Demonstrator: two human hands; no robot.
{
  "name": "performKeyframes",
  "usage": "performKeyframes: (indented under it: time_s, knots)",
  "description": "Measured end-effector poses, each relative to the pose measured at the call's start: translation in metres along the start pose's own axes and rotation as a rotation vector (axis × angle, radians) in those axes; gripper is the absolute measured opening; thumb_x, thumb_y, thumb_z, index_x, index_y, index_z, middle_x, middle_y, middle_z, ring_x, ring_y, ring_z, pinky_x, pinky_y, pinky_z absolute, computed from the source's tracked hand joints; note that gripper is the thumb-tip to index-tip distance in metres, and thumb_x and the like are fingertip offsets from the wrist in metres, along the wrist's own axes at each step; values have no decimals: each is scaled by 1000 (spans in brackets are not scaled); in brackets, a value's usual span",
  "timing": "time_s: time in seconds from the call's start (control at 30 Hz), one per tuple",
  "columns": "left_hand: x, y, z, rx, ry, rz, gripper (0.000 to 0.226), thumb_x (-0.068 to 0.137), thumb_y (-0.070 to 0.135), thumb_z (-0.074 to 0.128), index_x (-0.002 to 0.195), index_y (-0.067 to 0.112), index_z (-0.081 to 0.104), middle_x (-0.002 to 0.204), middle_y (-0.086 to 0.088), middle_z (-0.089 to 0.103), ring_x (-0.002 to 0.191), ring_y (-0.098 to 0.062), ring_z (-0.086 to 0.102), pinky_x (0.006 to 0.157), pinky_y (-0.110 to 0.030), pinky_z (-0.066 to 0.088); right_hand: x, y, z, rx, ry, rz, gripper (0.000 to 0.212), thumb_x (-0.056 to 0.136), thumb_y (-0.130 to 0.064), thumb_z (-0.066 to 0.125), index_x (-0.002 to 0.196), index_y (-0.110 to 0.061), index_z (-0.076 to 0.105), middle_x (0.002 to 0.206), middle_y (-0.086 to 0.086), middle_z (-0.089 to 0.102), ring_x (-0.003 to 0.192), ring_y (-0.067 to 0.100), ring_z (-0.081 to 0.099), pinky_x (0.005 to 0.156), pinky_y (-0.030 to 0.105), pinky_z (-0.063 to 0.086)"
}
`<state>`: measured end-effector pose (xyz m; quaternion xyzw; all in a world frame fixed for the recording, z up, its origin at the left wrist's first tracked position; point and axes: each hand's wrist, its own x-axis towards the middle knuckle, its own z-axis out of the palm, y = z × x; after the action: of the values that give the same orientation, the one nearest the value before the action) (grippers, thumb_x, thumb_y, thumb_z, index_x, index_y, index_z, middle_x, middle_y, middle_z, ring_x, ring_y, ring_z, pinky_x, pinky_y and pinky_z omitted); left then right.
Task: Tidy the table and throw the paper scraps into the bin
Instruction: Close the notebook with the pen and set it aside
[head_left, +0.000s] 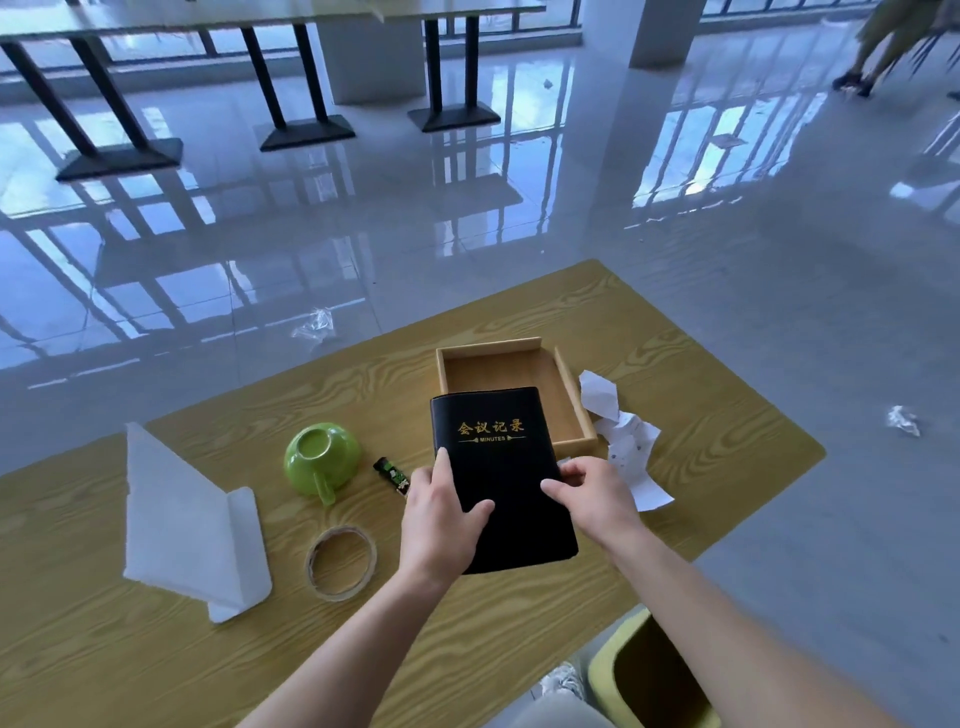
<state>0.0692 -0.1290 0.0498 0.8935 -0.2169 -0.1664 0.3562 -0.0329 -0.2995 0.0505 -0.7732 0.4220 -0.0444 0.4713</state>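
Observation:
A black notebook (498, 467) with gold lettering is held over the wooden table (701, 447), its far end over the near edge of an open wooden tray (498, 358). My left hand (441, 514) grips its left edge, thumb on the cover. My right hand (592, 493) holds its right edge. Crumpled white paper scraps (628, 441) lie on the table right of the tray and notebook. A yellow-green bin (649, 675) stands on the floor by the table's near right side.
An upturned green cup (319, 460), a small dark packet (392, 475), a tape roll (340, 561) and folded white foam sheets (187, 525) lie on the table's left part. Scraps (904, 420) and clear plastic (314, 327) lie on the glossy floor. Other tables stand far behind.

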Motion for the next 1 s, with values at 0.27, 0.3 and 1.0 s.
performKeyframes:
  time_s: [0.27,0.3,1.0]
  knots:
    - [62,84,50,-34,-17,24,87,82,33,72,150,20,21,119,-3,44,114,-22,50,91,-23,37,81,12,-84,54,18,1,11,83,-22,74,87,-12,71,86,1,74,85,18,71,85,45,58]
    - [70,95,57,-38,-23,25,85,81,32,72,150,21,23,117,-1,44,113,-21,51,92,-24,39,92,14,-94,54,24,0,10,83,-22,74,85,-12,71,85,2,74,84,19,71,84,46,58]
    - [212,237,233,-108,-232,-229,67,82,18,69,138,10,33,117,-10,45,98,-19,49,82,-24,46,300,81,-242,-193,-35,112,6,83,-21,73,79,-17,72,80,-4,73,79,14,69,76,35,57]
